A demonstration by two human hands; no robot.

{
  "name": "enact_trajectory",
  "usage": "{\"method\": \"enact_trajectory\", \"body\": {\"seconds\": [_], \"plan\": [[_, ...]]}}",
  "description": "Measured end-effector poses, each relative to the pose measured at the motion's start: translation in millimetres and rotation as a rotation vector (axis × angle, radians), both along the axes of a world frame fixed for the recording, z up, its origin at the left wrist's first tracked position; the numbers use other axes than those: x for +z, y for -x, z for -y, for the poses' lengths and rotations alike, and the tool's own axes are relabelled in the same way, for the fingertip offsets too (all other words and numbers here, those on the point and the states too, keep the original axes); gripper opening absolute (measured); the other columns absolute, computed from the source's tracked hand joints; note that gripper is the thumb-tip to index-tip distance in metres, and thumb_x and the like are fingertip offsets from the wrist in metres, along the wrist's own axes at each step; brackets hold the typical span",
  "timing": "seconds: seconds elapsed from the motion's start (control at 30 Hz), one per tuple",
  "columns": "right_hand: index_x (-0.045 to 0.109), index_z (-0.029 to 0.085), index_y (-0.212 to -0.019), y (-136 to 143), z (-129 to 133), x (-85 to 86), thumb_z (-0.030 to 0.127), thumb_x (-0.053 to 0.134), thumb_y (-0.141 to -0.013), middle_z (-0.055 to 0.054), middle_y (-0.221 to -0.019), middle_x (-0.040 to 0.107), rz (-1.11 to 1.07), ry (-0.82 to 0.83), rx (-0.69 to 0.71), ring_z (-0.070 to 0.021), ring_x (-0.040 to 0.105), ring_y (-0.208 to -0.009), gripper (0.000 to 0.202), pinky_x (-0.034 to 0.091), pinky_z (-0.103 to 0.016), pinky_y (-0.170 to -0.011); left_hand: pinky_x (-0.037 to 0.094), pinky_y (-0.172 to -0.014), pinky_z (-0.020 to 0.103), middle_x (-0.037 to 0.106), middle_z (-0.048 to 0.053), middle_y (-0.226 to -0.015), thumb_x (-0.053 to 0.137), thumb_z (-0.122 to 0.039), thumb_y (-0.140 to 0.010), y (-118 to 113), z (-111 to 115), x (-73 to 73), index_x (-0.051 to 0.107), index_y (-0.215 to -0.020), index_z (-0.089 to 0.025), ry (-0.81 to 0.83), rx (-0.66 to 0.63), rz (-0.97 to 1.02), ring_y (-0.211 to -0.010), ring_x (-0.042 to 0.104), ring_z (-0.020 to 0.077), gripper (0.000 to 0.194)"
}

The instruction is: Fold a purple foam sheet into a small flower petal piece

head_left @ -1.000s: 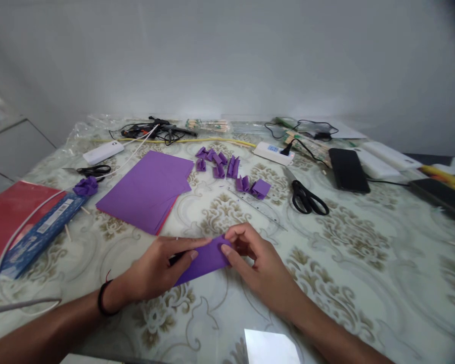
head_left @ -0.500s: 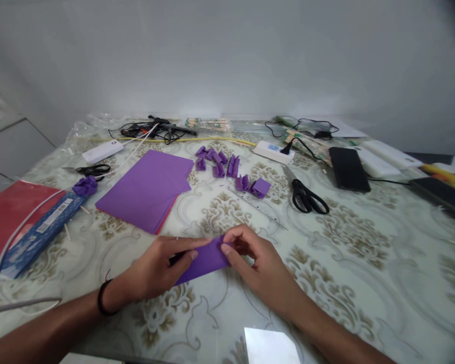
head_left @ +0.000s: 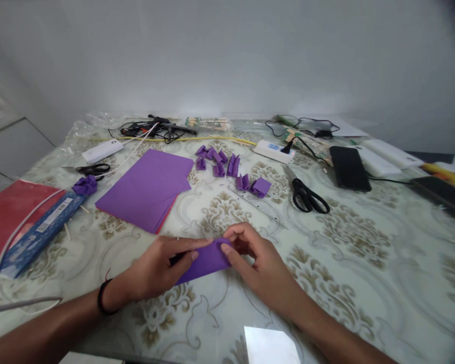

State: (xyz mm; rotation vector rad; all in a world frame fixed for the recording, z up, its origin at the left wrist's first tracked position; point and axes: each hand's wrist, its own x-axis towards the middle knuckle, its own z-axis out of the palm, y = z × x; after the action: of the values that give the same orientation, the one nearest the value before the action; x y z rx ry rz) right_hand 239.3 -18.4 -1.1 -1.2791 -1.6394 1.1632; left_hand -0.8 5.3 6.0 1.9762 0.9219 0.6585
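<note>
On the near part of the patterned table (head_left: pixel 349 283), a purple paper strip (head_left: pixel 205 265) lies between the two hands; the left hand (head_left: pixel 155 265) rests index finger and thumb over its left part, though whether they grip I cannot tell; the right hand (head_left: pixel 263 263) pinches its right end between thumb and fingers; beyond lie black-handled scissors (head_left: pixel 307 197), stacked purple sheets (head_left: pixel 144 189) and, farther, folded purple pieces (head_left: pixel 233 166)

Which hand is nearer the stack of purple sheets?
Left hand, just by the near corner of the stack; the right hand is farther, to its right.
</note>
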Motion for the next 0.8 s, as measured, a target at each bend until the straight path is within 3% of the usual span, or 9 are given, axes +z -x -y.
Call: {"method": "enact_trajectory", "body": {"seconds": [0.27,0.47,0.8], "plan": [[0.055,0.026,-0.116,0.0,0.8,-1.2,0.032,0.059,-0.101,-0.001,-0.087,0.063,-0.033,-0.008,-0.015,-0.0184,0.062,-0.076,0.016,0.045,-0.026,-0.055,0.062,-0.092,0.025,0.080,0.004,-0.128,0.058,-0.021,-0.105,0.3,0.9,0.6,0.070,-0.141,-0.030,-0.011,-0.008,-0.002,-0.110,0.080,0.0187,0.040],[0.057,0.024,-0.102,0.0,-0.4,-0.2,0.033,0.059,-0.101,0.000,-0.080,0.060,-0.012,-0.005,-0.007,-0.0174,0.060,-0.071,0.009,0.042,-0.025,-0.052,0.062,-0.085,0.023,0.083,0.002,-0.122,0.059,-0.020,-0.104,-0.6,0.9,0.3,0.072,-0.139,-0.030,-0.022,0.004,-0.002,-0.102,0.082,0.0177,0.039],[0.054,0.025,-0.098,0.9,0.2,1.3,0.034,0.059,-0.101,0.001,-0.078,0.060,-0.013,-0.012,-0.014,-0.0170,0.060,-0.070,0.010,0.040,-0.025,-0.051,0.063,-0.089,0.027,0.082,0.004,-0.123,0.059,-0.020,-0.104,-0.8,0.9,2.9,0.072,-0.139,-0.028,-0.026,0.001,0.004,-0.107,0.081,0.0198,0.038]]}}
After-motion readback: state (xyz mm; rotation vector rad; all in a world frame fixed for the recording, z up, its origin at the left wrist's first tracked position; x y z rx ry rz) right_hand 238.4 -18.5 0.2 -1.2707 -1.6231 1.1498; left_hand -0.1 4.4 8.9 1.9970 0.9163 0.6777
